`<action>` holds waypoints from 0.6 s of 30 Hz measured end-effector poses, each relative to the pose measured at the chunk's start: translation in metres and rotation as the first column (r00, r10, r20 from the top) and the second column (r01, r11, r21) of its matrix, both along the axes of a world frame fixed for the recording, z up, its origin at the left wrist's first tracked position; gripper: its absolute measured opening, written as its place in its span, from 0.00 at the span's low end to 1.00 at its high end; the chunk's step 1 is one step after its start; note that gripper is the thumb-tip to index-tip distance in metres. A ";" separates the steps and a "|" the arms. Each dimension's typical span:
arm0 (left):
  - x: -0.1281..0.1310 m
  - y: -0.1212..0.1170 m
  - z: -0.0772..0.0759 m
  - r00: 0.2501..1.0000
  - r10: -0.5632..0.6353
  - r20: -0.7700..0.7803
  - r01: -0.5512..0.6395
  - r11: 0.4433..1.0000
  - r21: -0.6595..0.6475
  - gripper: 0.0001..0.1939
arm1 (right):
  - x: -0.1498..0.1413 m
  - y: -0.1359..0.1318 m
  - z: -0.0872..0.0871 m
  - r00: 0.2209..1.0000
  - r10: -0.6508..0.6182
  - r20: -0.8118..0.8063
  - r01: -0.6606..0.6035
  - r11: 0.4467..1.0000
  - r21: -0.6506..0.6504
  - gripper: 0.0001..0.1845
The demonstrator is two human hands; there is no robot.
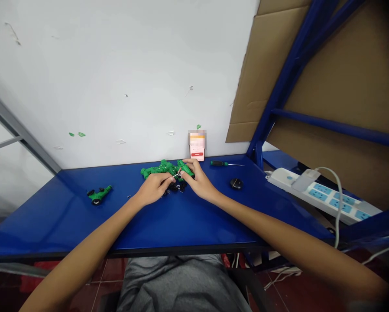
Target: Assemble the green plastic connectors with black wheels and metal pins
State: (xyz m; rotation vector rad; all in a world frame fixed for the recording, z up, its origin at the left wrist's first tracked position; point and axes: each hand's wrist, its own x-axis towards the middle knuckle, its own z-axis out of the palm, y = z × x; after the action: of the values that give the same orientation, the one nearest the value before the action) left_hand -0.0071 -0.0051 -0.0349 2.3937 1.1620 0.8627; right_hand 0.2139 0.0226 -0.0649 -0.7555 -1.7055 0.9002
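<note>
My left hand [153,188] is closed in a pinch on a small thin pale rod [176,175], whose kind I cannot make out. Close against it, my right hand [197,180] has its thumb at the rod's other end and its fingers curled over from above. Just behind both hands lies a pile of green plastic toy parts [163,166], partly covered by them. Several small black parts [175,188] are heaped below the fingertips. To the left, a part-built green toy vehicle [98,195] with black wheels rests on its own.
The blue table [181,227] meets a white wall. A phone [197,151] leans there. At right lie a screwdriver [219,163] and a round black object [236,183]. A white power strip [324,195] stands beyond the right edge. A tiny screw-like piece [128,196] lies left of my hands.
</note>
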 end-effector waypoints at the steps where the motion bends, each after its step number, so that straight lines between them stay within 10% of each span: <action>1: 0.000 0.000 0.000 1.000 -0.001 -0.003 0.001 1.000 0.005 0.20 | 0.000 -0.001 0.000 1.000 0.003 0.010 -0.003 1.000 0.003 0.21; 18: -0.002 0.002 -0.002 0.999 0.038 -0.033 -0.038 0.999 0.015 0.18 | 0.000 -0.003 0.001 0.994 0.017 0.104 -0.024 0.997 0.068 0.19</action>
State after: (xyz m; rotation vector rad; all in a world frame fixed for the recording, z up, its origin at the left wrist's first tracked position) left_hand -0.0096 -0.0031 -0.0365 2.4138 1.2216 0.8486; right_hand 0.2134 0.0199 -0.0641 -0.7503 -1.8286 0.8238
